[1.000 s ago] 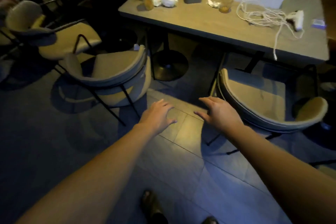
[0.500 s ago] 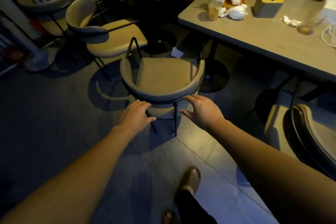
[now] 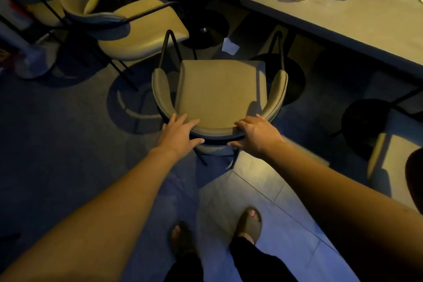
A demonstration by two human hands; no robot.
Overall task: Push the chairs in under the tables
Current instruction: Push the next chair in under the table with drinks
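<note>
Bracing chair [image 3: 220,96] backrest: left hand [image 3: 180,134], right hand [image 3: 257,133] spread flat, ungripped; table [image 3: 343,18] lies far right (diagonal push)

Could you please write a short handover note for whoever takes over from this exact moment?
Left hand and right hand are open, fingers spread on the curved backrest of the near chair.
That chair stands clear of the table, not pushed in.
A second chair also stands out, at far left.
Done: nothing visibly tucked in.
Left: push both chairs under their tables.
</note>
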